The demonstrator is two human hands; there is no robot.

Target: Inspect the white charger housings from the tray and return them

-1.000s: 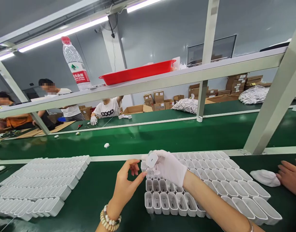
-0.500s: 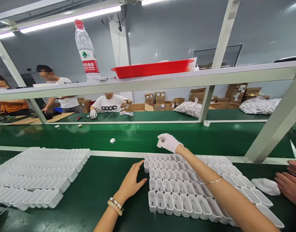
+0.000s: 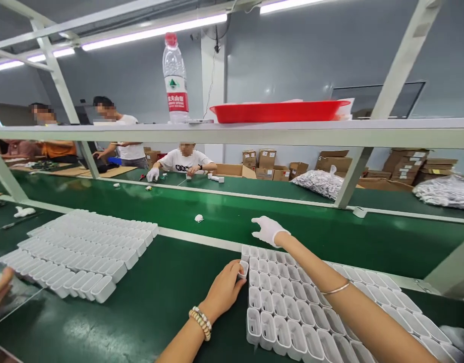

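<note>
My bare left hand (image 3: 226, 287), with a beaded bracelet at its wrist, is closed on a small white plastic case (image 3: 243, 269) at the left edge of a block of similar cases. These open-topped white cases (image 3: 280, 327) stand in tight rows on the green table, several showing a dark slot inside. Over the green belt, my white-gloved right hand (image 3: 269, 230) reaches out beyond the rows, thumb and fingers apart, and I see nothing in it. A small white part (image 3: 199, 218) lies on the belt to its left.
Another block of white cases (image 3: 103, 288) covers the left of the table. A co-worker's hand (image 3: 0, 290) shows at the left edge. Above runs a shelf (image 3: 141, 133) with a water bottle (image 3: 175, 80) and a red tray (image 3: 277, 112). Across the belt (image 3: 224, 201), a person in white (image 3: 186, 159) works.
My left hand has closed on a case at the edge of the rows. The right hand's curled fingers have spread, and the small piece seen in them is gone. My view has turned left.
</note>
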